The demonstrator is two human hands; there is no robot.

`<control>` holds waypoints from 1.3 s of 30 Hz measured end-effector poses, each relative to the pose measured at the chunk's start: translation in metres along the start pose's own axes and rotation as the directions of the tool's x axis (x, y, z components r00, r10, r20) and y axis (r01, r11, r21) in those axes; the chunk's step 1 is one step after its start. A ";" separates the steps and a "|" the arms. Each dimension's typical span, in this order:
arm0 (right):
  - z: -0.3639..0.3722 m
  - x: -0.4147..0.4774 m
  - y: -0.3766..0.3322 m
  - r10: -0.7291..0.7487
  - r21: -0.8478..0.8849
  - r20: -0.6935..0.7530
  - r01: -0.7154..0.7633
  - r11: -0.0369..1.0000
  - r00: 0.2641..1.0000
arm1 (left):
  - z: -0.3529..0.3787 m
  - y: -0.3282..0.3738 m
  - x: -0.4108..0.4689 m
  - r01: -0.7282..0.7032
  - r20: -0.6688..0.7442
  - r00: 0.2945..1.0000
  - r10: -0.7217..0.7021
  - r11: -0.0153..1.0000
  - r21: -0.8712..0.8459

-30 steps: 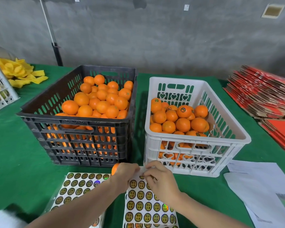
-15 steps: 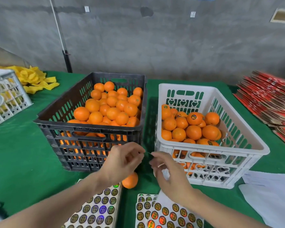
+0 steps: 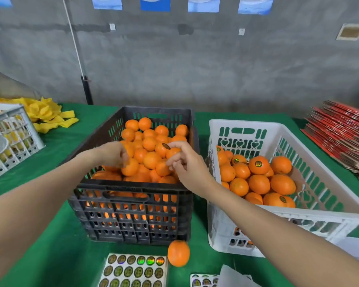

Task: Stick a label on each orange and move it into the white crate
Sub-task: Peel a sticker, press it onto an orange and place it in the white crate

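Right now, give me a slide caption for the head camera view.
Hands over the black crate: right hand touches a label on an orange, left hand rests on another; white crate beside.

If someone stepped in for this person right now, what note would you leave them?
Left hand: blurred, on an orange in the black crate; grip unclear.
Right hand: fingertip at a label on a second orange there; pinch unclear.
Done: several labelled oranges in the white crate.
To do: black crate nearly full; one loose orange by the label sheets.
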State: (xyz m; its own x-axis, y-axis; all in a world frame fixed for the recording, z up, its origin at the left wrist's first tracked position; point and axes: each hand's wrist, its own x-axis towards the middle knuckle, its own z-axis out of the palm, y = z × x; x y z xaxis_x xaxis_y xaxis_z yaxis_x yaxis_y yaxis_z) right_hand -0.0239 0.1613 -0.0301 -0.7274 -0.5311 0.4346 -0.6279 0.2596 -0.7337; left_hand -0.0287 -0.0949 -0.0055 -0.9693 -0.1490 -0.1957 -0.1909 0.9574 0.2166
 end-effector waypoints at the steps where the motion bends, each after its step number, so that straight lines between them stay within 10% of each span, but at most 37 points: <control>1: 0.002 0.001 0.002 0.014 -0.009 0.006 -0.014 1.000 1.000 | 0.004 -0.005 0.005 -0.012 0.105 0.994 -0.007 0.984 0.177; 5: 0.006 0.000 0.010 0.041 -0.036 0.023 -0.040 0.999 0.999 | 0.035 -0.025 0.027 -0.033 0.289 0.949 -0.123 0.876 0.480; 9: 0.006 -0.002 0.010 0.040 -0.040 0.009 -0.040 0.998 0.999 | 0.056 -0.029 0.052 0.144 0.128 0.982 -0.142 0.990 0.000; 15: 0.006 -0.002 0.008 0.048 -0.007 -0.063 -0.049 0.999 0.997 | 0.024 -0.023 0.025 0.140 0.120 0.981 -0.154 0.984 0.115; 17: 0.003 -0.002 0.005 0.065 0.062 -0.094 -0.060 0.996 0.993 | 0.006 -0.021 0.019 0.085 0.081 0.994 -0.072 0.980 -0.181; 21: -0.010 -0.001 -0.006 0.228 0.423 -0.109 -0.162 0.892 0.968 | -0.010 0.019 -0.013 -0.121 -0.069 0.990 0.122 0.488 -0.864; 30: -0.060 -0.035 -0.032 0.156 0.375 -0.208 -0.068 0.924 0.966 | 0.009 0.114 -0.079 -0.002 -0.076 0.971 0.228 -0.308 -0.951; 39: -0.096 -0.061 -0.044 0.033 0.111 -0.114 -0.021 0.994 0.993 | 0.039 0.174 -0.106 0.083 -0.023 0.958 0.287 -0.352 -0.932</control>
State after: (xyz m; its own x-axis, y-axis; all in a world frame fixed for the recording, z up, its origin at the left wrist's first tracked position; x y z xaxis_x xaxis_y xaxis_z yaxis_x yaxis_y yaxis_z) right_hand 0.0217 0.2597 0.0261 -0.7748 -0.4265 0.4667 -0.5782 0.1795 -0.7959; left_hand 0.0469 0.0973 0.0152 -0.9866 0.1267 -0.1029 -0.1578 -0.5799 0.7992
